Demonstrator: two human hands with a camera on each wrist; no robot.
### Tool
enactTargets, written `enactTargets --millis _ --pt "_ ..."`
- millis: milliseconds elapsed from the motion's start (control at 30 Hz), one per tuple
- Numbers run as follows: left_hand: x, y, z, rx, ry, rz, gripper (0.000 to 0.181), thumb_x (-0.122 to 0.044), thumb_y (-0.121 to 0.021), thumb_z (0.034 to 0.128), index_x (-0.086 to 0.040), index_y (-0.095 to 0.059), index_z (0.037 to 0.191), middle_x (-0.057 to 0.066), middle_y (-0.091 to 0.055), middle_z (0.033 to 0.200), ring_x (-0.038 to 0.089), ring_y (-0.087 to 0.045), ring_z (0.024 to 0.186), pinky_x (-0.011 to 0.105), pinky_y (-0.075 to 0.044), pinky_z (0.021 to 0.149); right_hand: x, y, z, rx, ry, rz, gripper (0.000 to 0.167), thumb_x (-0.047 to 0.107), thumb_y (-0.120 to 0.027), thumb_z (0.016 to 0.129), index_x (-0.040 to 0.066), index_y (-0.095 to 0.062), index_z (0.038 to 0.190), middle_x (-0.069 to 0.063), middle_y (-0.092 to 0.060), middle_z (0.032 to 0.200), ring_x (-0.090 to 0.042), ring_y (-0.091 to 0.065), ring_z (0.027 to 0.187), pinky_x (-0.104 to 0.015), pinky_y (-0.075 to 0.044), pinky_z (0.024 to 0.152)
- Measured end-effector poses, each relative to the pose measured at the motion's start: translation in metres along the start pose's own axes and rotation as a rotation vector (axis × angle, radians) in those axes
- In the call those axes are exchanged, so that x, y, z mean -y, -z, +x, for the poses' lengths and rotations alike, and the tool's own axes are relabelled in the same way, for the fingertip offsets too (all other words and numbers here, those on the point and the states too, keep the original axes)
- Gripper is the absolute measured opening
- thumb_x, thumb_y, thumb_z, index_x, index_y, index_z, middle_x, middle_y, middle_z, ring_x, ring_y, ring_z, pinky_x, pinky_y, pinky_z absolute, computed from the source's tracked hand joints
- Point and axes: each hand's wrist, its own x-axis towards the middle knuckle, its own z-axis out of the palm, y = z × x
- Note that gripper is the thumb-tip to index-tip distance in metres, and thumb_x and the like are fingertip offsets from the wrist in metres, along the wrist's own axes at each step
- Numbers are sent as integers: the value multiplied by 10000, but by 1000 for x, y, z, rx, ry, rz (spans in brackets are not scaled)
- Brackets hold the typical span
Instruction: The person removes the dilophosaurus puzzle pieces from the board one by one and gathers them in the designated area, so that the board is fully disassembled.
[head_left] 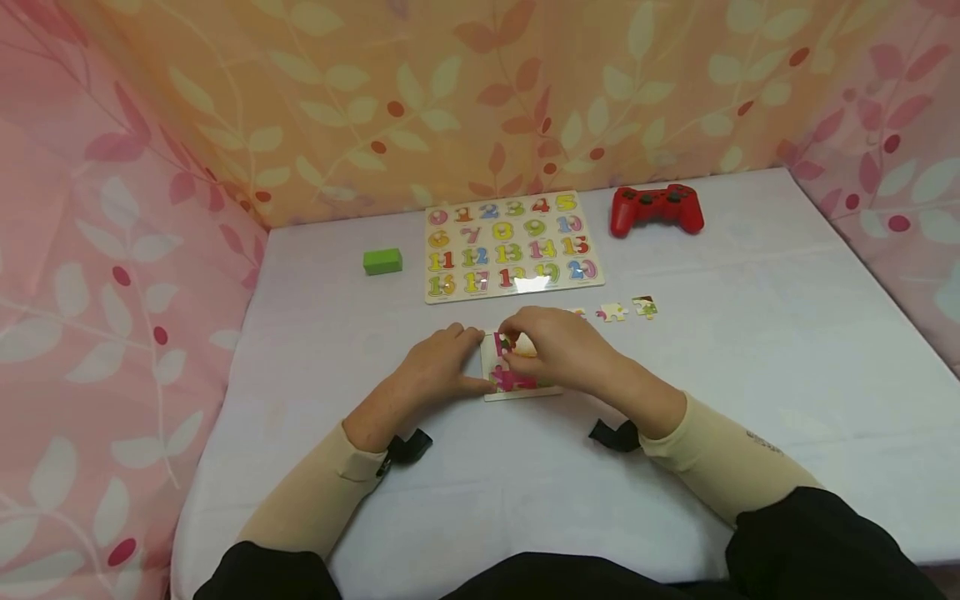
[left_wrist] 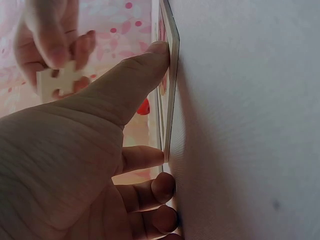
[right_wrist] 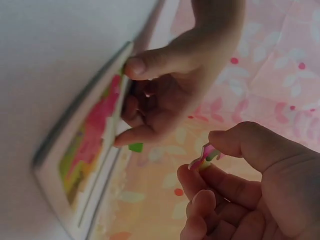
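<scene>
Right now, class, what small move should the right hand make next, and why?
Probably lower the puzzle piece onto the puzzle board and try its fit: the right hand pinches it clear of the board, while the left hand touches the board's edge, which should help keep it steady.

beyond the left hand (head_left: 437, 367), a green block (head_left: 383, 262); beyond the right hand (head_left: 562, 346), a number board (head_left: 522, 239) and red controller (head_left: 656, 207).
</scene>
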Motion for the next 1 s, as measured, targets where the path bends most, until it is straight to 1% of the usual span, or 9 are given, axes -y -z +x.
enactTargets --millis 167,367,500,700,767,867,933,1000 --pt "-1 0 1 8 5 -2 832 -580 -829 796 -151 -551 1453 21 -590 1169 182 -547 995 370 -508 877 6 15 -5 -25 29 -39 286 251 -779 902 116 -740 1151 56 -666 983 -172 -636 892 -338 -520 756" --pt "-3 0 -1 24 25 9 889 -613 -817 792 -141 -528 1488 37 -589 1210 193 -547 1019 381 -510 898 8 32 -12 -73 27 -51 320 268 -796 901 129 -731 1182 46 -662 990 -135 -601 871 -326 -511 723" --pt "-3 3 -3 22 27 20 923 -622 -806 799 -123 -502 1513 57 -587 1256 201 -548 1050 394 -504 929 5 45 -18 -117 35 -52 332 265 -803 900 131 -732 1196 44 -653 990 -138 -579 843 -328 -496 697" --pt "-2 2 -4 21 28 26 924 -627 -800 803 -129 -496 1519 52 -583 1271 194 -537 1044 386 -497 930 -8 61 -32 -180 47 -79 301 222 -807 896 122 -736 1171 36 -645 975 -145 -552 781 -340 -474 673" --pt "-2 2 -4 19 27 26 926 -622 -804 800 -124 -497 1519 53 -584 1274 196 -539 1048 388 -496 935 -12 66 -37 -206 34 -82 302 204 -818 884 123 -739 1164 34 -637 976 -143 -544 766 -338 -474 665" --pt "-2 2 -4 20 22 27 931 -619 -807 799 -115 -496 1518 56 -585 1275 198 -544 1060 388 -495 943 -19 72 -47 -239 -9 -84 309 199 -834 869 136 -750 1161 39 -629 981 -140 -544 757 -329 -482 651" --pt "-2 2 -4 20 22 27 931 -614 -809 800 -117 -492 1521 55 -583 1276 197 -544 1065 386 -493 945 -24 74 -53 -246 -48 -78 317 205 -841 865 140 -757 1164 43 -628 988 -140 -545 768 -326 -481 652" --pt "-2 2 -3 22 24 27 930 -613 -806 804 -120 -487 1525 54 -581 1278 195 -541 1066 382 -492 945 -30 74 -58 -236 -88 -75 319 215 -840 867 146 -763 1169 46 -630 986 -146 -540 771 -326 -475 652"
